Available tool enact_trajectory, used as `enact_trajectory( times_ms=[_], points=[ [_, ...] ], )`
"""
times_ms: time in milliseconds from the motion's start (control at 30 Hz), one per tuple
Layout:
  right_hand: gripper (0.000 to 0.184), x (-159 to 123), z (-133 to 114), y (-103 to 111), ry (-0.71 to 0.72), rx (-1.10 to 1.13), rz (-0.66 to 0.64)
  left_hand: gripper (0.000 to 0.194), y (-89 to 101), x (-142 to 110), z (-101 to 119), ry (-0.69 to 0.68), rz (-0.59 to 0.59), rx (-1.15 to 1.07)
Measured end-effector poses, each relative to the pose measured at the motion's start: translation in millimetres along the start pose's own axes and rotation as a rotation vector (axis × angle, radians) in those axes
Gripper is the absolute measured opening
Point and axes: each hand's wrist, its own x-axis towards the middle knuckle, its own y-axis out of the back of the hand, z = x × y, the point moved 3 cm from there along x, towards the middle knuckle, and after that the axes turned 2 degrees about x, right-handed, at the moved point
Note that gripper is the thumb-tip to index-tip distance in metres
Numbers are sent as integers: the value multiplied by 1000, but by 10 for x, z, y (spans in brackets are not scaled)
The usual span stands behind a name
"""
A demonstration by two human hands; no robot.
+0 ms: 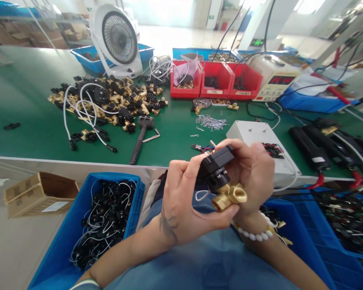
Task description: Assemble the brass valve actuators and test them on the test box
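Between my two hands, above my lap at the bench edge, is a brass valve with a black actuator [219, 161] on top; its brass body [230, 196] hangs at the lower side, tilted toward me. My left hand [184, 197] is closed on it, thumb along the brass and fingers at the black housing. My right hand [252, 173] wraps the far side of the black housing, its fingertips at the top; part of its grip is hidden. Just beyond the hands lie pliers [196, 147] and thin coloured wires, partly covered by the fingers.
Brass and black valve parts [117, 96] are heaped at left, near a mallet [142, 137]. Metal clips [211, 122] lie before red bins [216, 80]. A grey switch box [251, 137] and electric screwdrivers [310, 149] stand right. Blue crates [139, 189] flank my lap.
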Motion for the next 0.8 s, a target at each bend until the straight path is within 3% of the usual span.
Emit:
enact_trajectory(
  times_ms=[100,200,267,333,433,533,667,800],
  points=[
    [45,83,157,63,-66,-45,-38,75,-21,-43,-165,100,-52,10],
    [33,428,203,284,121,-325,-52,75,-9,-91,-413,265,-79,-16],
    [21,782,183,469,302,-551,9,74,26,-107,-562,341,-66,-29],
    [10,1146,223,569,341,-775,-20,73,71,-107,-666,374,-36,-39],
    [3,1513,465,483,215,-1182,-281,71,130,-93,-728,368,7,-58],
    [1,1634,803,277,94,-1421,-524,72,164,-86,-709,320,26,-57],
    [19,1749,1125,119,6,-1491,-623,72,187,-88,-679,302,14,-40],
    [21,1824,1230,97,-44,-1512,-665,74,216,-79,-659,273,25,-25]
  ],
)
